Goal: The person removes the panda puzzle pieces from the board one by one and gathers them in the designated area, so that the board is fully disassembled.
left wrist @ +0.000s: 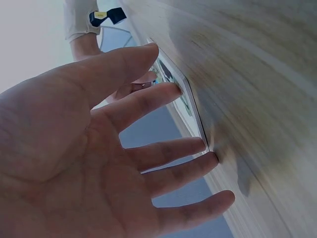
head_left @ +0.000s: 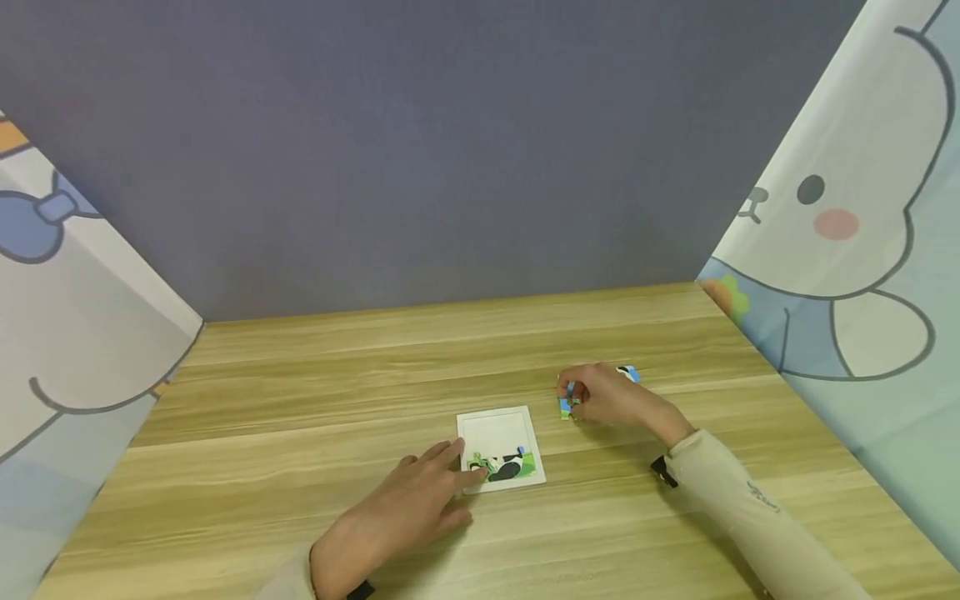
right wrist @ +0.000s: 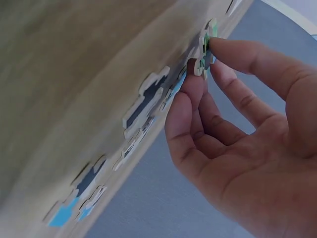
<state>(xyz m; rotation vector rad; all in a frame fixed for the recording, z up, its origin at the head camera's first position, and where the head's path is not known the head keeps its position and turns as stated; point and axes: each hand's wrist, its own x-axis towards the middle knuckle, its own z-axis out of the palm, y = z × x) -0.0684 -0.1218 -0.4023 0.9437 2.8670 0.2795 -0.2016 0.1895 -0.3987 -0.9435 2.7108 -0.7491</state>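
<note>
A white puzzle tray (head_left: 495, 412) lies on the table, with joined pieces (head_left: 510, 468) of a black, white and green picture along its near side. My left hand (head_left: 416, 500) rests at the tray's left edge, fingers spread, its index fingertip touching the picture. To the right of the tray, my right hand (head_left: 607, 396) pinches a green and black puzzle piece (right wrist: 205, 52) between thumb and fingers. In the right wrist view, a dark-and-white piece (right wrist: 145, 101) and a blue-cornered piece (right wrist: 64, 212) lie on the table beside that hand.
More loose pieces (head_left: 628, 372) show behind the right hand, partly hidden by it. The wood-grain table (head_left: 337, 375) ends at a grey panel (head_left: 450, 167) at the back. Cartoon-printed cloth (head_left: 840, 192) borders both sides.
</note>
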